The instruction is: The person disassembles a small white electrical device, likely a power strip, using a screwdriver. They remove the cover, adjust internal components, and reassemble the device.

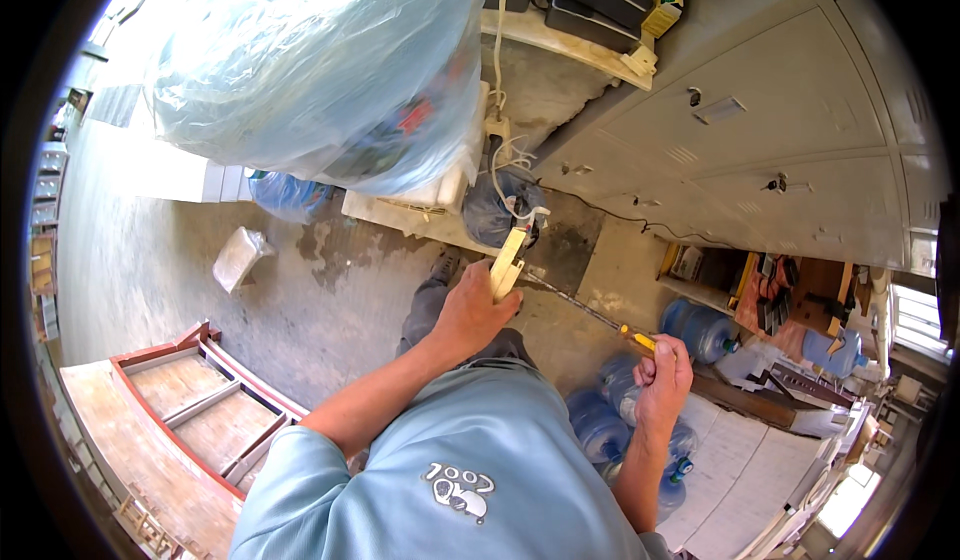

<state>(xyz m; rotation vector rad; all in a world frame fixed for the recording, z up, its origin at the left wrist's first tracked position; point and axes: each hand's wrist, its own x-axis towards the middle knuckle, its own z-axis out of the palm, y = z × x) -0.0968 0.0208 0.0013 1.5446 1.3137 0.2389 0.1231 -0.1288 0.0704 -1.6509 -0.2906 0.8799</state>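
My left hand [474, 305] is closed round a long cream-coloured plastic strip [508, 256], perhaps a power strip. White wire [497, 175] hangs down near the strip's far end. In my right hand [663, 372] is a screwdriver [640, 339] with a yellow handle, gripped with the fingers curled. The screwdriver's long thin shaft points left toward the strip, its tip close to my left fingers. Whether the tip touches the strip I cannot tell. A dark plastic bag [488, 215] lies just beyond the strip.
Grey metal lockers [780, 110] stand at the right. A large plastic-wrapped bundle [330, 70] fills the far left. Large blue water bottles [597, 425] stand near my right arm. A wooden frame [215, 400] is at the near left, and a small wrapped block [241, 259] lies on the floor.
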